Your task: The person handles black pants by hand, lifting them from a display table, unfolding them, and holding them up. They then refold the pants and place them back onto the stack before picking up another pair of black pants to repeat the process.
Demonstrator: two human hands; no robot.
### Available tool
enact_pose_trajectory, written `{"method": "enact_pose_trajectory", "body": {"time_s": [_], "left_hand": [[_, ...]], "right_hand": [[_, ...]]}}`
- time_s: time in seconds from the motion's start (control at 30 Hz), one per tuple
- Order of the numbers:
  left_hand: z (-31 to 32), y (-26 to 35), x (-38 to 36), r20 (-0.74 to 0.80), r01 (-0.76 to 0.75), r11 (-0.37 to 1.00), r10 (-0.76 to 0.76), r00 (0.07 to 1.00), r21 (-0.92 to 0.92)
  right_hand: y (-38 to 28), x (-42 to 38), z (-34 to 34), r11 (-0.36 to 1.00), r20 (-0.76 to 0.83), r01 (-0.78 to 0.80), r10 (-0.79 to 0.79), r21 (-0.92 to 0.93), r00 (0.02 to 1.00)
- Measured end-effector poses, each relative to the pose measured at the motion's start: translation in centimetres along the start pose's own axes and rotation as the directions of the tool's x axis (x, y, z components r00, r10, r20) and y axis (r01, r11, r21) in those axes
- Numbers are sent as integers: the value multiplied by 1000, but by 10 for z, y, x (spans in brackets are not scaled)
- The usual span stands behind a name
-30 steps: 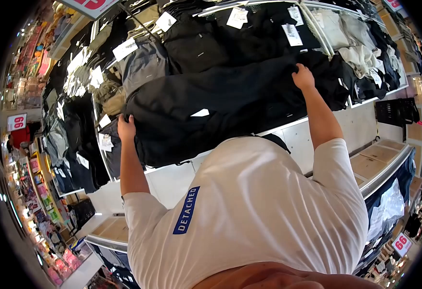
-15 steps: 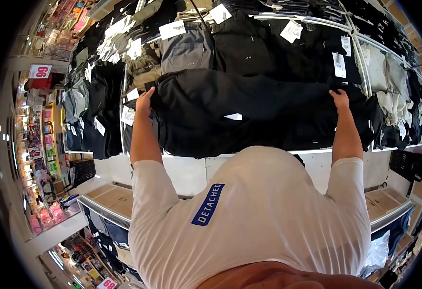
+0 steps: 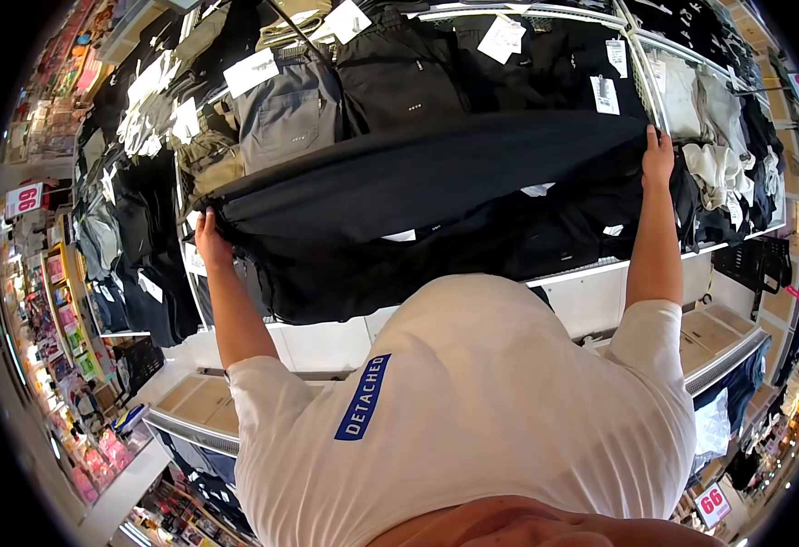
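A pair of black trousers [image 3: 418, 178] is stretched out lengthwise between my two hands, above the display of clothes. My left hand [image 3: 212, 241] is closed on its left end, which hangs lower. At the far right end my right hand [image 3: 658, 159] grips the cloth, raised higher than the left. More black garments [image 3: 345, 273] lie beneath, with white tags [image 3: 399, 235] showing. Behind the held cloth are folded grey trousers [image 3: 290, 114] and black trousers [image 3: 399, 82] with tags.
White metal bars [image 3: 641, 68] divide the display. Dark garments [image 3: 135, 237] hang on the left, and pale folded clothes [image 3: 719, 173] lie on the right. A black plastic basket [image 3: 751, 264] is at right. Cardboard boxes [image 3: 203, 398] sit low beside me.
The trousers have been pulled tauter and now slant, with the left end lower and the right end higher. My hands have moved farther apart, and the view has shifted.
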State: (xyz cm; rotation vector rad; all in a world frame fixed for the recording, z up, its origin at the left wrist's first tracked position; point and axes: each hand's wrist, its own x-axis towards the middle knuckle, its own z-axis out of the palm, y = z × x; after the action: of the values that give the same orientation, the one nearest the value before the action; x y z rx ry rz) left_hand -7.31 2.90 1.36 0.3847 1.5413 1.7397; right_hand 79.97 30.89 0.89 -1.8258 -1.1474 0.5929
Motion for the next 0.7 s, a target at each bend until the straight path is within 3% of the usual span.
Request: {"method": "enact_pose_trajectory", "body": {"time_s": [0.1,0.13,0.23,0.3,0.33,0.37,0.43,0.47,0.5,0.53,0.57,0.63,0.7], "left_hand": [[2,-9,18,-31,-14,997,16,999,73],[1,-12,25,-71,20,992,-12,997,121],[-7,-27,50,-112,90,981,-71,991,172],[-12,-35,61,-166,165,924,-113,980,344],[-8,-40,63,-274,169,862,-36,961,478],[-7,-41,66,-277,174,859,-39,960,481],[-12,-47,68,-236,82,747,103,966,660],[-34,-60,80,-183,17,733,148,972,680],[-5,-46,52,-253,58,665,202,946,745],[-1,-47,39,-201,-17,612,286,937,790],[2,-48,26,-141,-92,552,366,920,829],[20,-46,-21,-108,-116,542,365,925,832],[24,-50,-67,73,-271,437,418,905,857]], "right_hand": [[-3,17,18,988,-47,35,-42,-151,998],[-4,24,24,941,-61,39,-63,-335,996],[-18,31,50,929,-107,-2,-40,-371,993],[2,51,66,888,7,103,-111,-449,994],[6,51,70,875,-31,42,-65,-482,997],[-3,41,80,858,-68,-19,-18,-513,998],[0,22,100,705,-120,221,-400,-674,909],[-18,5,102,684,-46,327,-466,-652,884],[-15,-4,107,662,19,478,-574,-577,819],[-42,-41,107,649,113,556,-593,-519,797],[-59,-75,105,695,232,639,-597,-329,768],[-55,-142,99,643,465,761,-650,-86,601],[-25,-198,93,574,637,818,-620,-31,459]]}}
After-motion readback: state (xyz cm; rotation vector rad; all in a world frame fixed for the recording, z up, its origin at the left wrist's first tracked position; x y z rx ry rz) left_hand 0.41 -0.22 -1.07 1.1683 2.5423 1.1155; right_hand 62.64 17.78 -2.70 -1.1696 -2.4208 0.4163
